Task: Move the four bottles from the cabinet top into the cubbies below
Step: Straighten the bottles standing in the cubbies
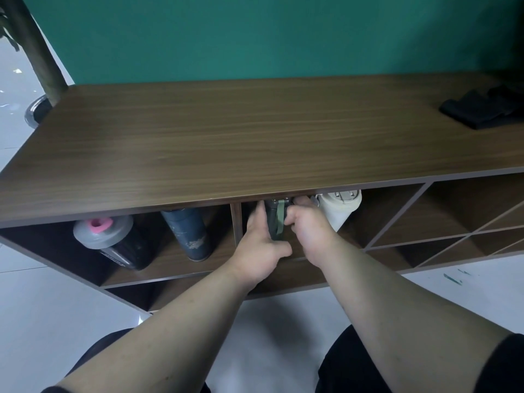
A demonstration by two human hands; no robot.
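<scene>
Left cubby: grey-lidded black shaker bottle (113,241) and dark blue steel flask (188,232), upright. Right cubby: dark green strapped bottle (276,219) beside white insulated bottle (337,209).

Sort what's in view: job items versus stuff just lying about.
Job: shaker bottle with pink cap, dark blue flask, dark green bottle between left hand and right hand, white bottle, cabinet.
Lying about: black cloth.

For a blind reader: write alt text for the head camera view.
Both hands, left and right, grip a dark green strapped bottle inside a wooden cabinet cubby, beside a white bottle. The left cubby holds a pink-spouted grey-lidded bottle and a dark blue bottle.
</scene>
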